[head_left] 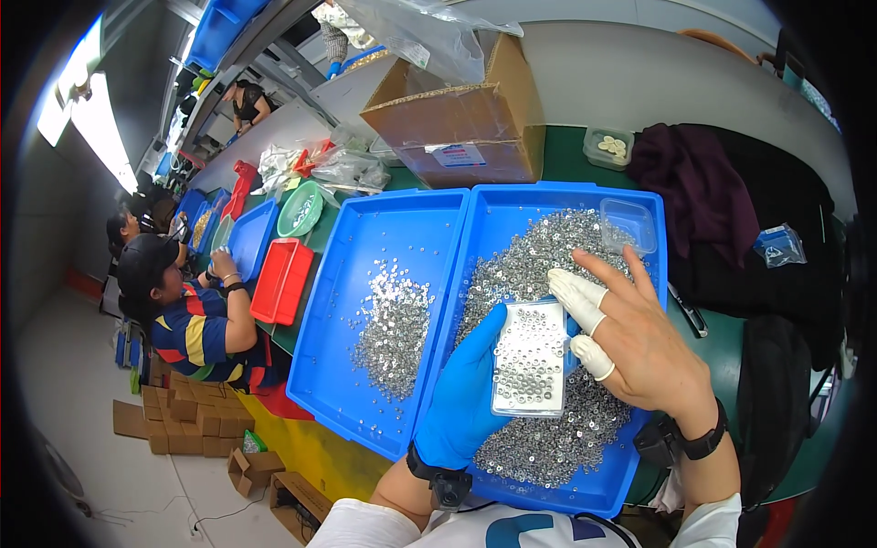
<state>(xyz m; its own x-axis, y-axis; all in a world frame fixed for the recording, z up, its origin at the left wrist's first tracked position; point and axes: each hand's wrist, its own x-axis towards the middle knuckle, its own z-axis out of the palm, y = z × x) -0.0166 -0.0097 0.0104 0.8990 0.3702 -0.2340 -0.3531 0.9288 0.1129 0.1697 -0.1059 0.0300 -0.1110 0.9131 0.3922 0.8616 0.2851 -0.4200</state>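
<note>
Blue-gloved left hand [464, 388] grasps a clear rectangular plastic sorting plate [530, 359] at its nine o'clock edge; bare right hand [639, 342], white finger cots [579, 297] on, lies spread at three o'clock, touching it.

the gloved left hand [464, 388] holds a clear perforated tray [530, 358] over the silvery small parts [548, 438] in a blue bin [512, 219]; the right hand [639, 342] rests its covered fingertips [577, 290] on the tray's edge.

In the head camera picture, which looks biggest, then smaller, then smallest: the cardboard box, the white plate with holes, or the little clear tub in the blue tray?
1. Cardboard box
2. White plate with holes, though it sits nearer the camera
3. Little clear tub
</note>
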